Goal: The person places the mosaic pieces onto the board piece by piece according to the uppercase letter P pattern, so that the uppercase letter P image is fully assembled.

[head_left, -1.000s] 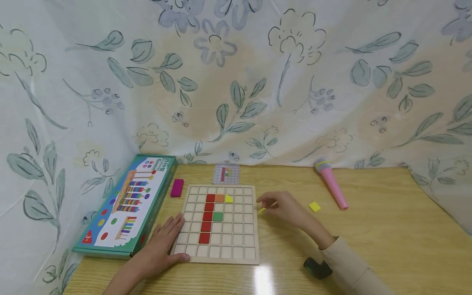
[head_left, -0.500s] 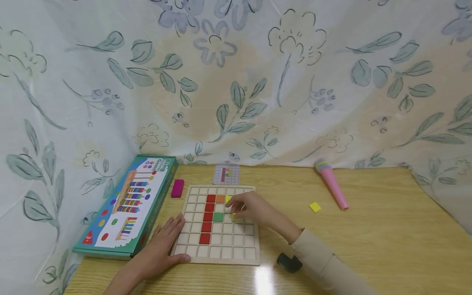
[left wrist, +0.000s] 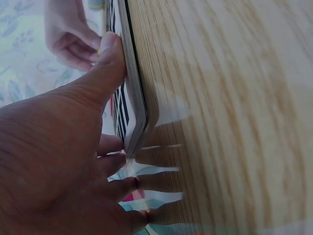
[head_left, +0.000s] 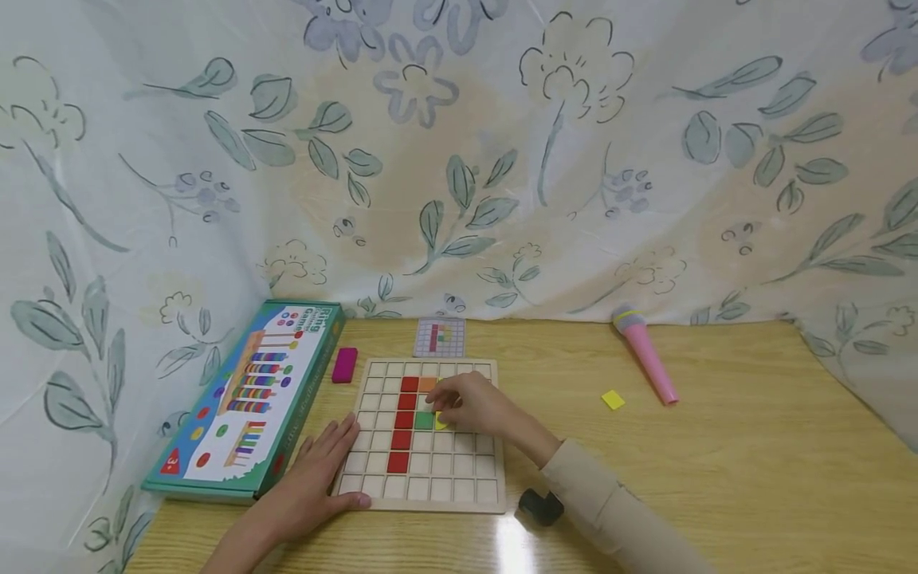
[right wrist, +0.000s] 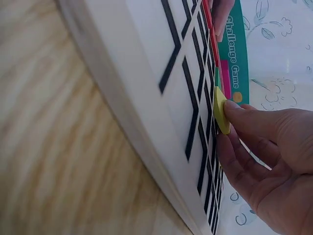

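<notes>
Showing only here: fingertips point(right wrist: 234, 108) on yellow tile point(right wrist: 221, 110)

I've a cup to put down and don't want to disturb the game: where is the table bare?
The widest bare patch of table lies right of the grid board, below the pink microphone and loose yellow tile. It is crowded on the left: the game box, magenta block, and both the left hand and right hand are at the board.

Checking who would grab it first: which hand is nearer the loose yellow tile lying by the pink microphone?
Right. The right hand is over the grid board's middle, left of the yellow tile; the left hand rests at the board's far left edge.
</notes>
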The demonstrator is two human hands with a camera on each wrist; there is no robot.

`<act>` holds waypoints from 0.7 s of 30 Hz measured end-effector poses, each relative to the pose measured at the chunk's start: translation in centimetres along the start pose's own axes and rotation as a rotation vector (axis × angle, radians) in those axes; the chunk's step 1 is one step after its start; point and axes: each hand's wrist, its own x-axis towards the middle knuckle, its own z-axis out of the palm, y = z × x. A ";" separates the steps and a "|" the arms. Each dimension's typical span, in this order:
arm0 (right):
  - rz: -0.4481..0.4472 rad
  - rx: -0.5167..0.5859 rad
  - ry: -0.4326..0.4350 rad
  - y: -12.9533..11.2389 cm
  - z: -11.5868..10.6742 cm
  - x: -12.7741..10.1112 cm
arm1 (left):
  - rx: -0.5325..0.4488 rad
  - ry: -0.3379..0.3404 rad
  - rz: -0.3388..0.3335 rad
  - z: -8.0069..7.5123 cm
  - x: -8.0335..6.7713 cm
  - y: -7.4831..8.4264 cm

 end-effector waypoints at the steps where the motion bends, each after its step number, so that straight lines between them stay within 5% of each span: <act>1: -0.001 0.001 0.001 0.0 0.0 0.0 | 0.000 -0.001 -0.003 0.0 0.0 0.0; 14: 0.006 -0.023 0.021 -0.1 -0.1 -0.2 | 0.000 0.013 0.016 0.0 0.0 -0.1; 21: 0.048 -0.076 0.102 1.0 -3.1 -2.8 | 0.000 0.021 0.028 0.1 0.0 -0.4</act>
